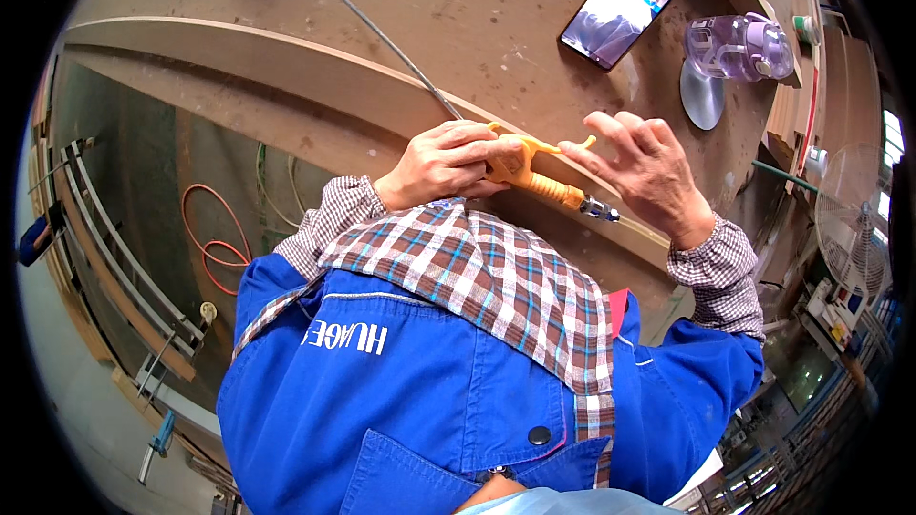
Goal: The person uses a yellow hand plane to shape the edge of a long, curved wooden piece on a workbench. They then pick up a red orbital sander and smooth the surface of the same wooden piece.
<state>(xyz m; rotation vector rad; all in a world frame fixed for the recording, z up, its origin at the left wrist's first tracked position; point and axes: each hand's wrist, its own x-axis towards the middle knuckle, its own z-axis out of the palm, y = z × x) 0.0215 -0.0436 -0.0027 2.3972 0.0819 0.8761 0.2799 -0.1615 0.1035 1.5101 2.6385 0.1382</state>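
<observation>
Blow gun: an orange-yellow air blow gun (548,185) is held before the person's chest, over the near edge of the bench (477,29), its rear end slanting down to the right.
Left hand: the left hand (441,164) has its fingers wrapped round the front of the gun's body, pressed close together.
Right hand: the right hand (654,172) has its fingers partly spread and curled, one tip at the lever (542,145); whether it presses or only rests there, one cannot tell.
Step in hand: apparently handling or checking the lever, with the left hand bearing the gun's weight.
Next move: working the lever would call for a firm left hold, a light right touch and the long nozzle pointed away from the body.
Nozzle: a thin grey metal tube (396,52), mostly straight, bent near its tip, reaching over the bench.
Handle: ribbed plastic, same colour as the body.
Rear fitting: a shiny metal connector (599,210), with no hose visible on it.
Beyond the hands: a phone (615,14) and a purple bottle (730,48).
</observation>
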